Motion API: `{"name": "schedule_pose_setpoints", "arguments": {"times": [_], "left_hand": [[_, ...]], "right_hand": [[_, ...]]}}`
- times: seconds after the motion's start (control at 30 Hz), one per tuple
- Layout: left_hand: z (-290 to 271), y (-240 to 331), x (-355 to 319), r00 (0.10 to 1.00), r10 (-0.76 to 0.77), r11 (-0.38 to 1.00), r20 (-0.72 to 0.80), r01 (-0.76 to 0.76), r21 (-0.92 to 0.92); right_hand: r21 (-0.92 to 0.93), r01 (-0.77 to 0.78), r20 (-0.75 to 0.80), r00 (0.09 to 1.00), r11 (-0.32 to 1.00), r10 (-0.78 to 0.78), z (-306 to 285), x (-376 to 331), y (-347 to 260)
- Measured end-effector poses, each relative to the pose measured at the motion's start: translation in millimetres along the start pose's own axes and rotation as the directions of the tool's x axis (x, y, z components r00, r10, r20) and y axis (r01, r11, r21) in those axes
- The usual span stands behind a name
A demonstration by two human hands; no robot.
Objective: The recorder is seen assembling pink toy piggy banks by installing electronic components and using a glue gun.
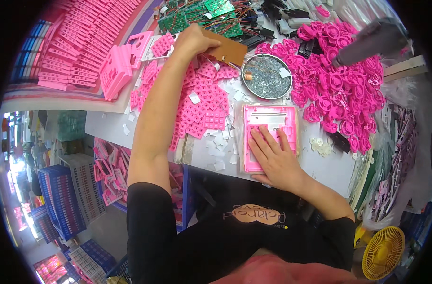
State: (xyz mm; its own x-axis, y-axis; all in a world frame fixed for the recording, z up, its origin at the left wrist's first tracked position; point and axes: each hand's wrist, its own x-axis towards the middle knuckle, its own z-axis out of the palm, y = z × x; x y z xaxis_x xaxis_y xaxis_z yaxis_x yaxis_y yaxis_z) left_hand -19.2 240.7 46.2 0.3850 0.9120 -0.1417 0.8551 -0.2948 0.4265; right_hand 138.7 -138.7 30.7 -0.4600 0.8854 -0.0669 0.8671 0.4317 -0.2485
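1. The step in hand looks like assembly of a pink plastic housing (270,127), which lies flat on the desk (105,127) directly in front of the person, face open upward.
2. The right hand (273,158) rests palm down on the lower left part of the housing, fingers spread and flat, its grip not closed on anything; it seems to steady the part.
3. The left hand (193,41) reaches up and away from the housing, its grip pinched on the near edge of a brown circuit board (228,48) with thin wires trailing from it.
4. Just above the housing sits a round metal dish (266,76) holding grey solder dross, with a small copper coil at its left rim.
5. Left of the housing lie pink rubber keypad mats (204,102) and scattered small white slips; right of it rises a heap of pink ring-shaped parts (336,78).
6. As a judgement, the next move calls for bringing the board down over the housing, wires kept clear of the dish, while the right hand shifts aside to free the opening.
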Motion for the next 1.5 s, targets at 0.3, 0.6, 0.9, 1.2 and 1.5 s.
{"name": "schedule_pose_setpoints", "arguments": {"times": [0.3, 0.6, 0.9, 1.2, 1.5], "left_hand": [[6.3, 10.1, -26.5, 0.871, 0.176, 0.977, -0.459, -0.096, 0.192], [-71.1, -16.9, -85.2, 0.909, -0.386, -0.471, -0.156, -0.340, -0.814], [-115.5, -50.3, -59.0, 0.762, -0.352, 0.362, -0.544, -0.425, -0.830], [-40.5, 28.5, -207.4, 0.972, 0.144, -0.022, -0.186, -0.185, -0.982], [34.8, 34.7, -282.7, 0.932, 0.309, -0.008, 0.188, 0.200, -0.980]], "right_hand": [[0.013, -0.004, -0.027, 1.000, 1.000, 0.005, -0.4, -1.1, 0.3], [0.150, 0.002, -0.071, 0.997, 0.989, 0.009, -13.7, -2.2, 2.4], [0.194, 0.118, -0.179, 0.980, 0.974, -0.083, -36.7, 12.6, 12.0], [0.727, 0.256, -0.466, 0.865, 0.637, 0.185, -57.1, 29.9, 20.6], [0.978, 0.104, -0.041, 0.945, -0.179, 0.323, -57.5, 55.4, 16.6]]}}
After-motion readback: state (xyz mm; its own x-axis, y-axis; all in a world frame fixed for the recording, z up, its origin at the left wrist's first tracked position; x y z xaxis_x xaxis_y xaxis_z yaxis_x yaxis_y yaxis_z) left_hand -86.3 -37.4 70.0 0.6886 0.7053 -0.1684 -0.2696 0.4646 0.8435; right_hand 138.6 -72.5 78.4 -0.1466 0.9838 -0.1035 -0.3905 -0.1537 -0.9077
